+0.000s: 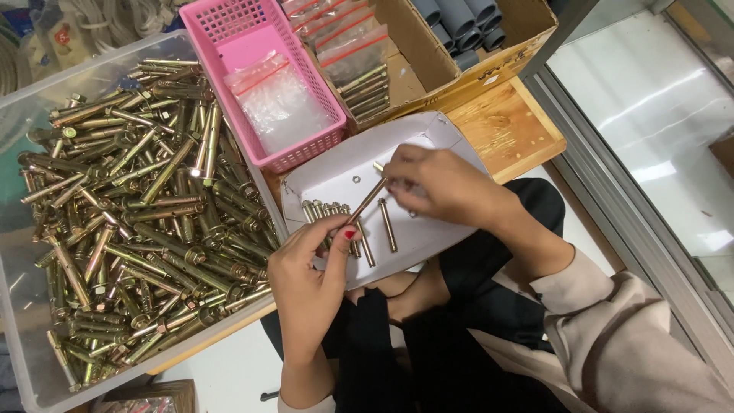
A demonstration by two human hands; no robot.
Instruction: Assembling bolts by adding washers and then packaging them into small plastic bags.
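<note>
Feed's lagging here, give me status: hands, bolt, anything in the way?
Left hand and right hand both grip one bolt over white tray. More bolts lie beneath. Nothing in the way.

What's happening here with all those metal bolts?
A person sits with a shallow white cardboard tray on their lap. The left hand and right hand hold one brass-coloured anchor bolt between them, over a row of similar bolts lying in the tray. Beside it stand a clear bin heaped with bolts and a pink basket holding small plastic bags.
</note>
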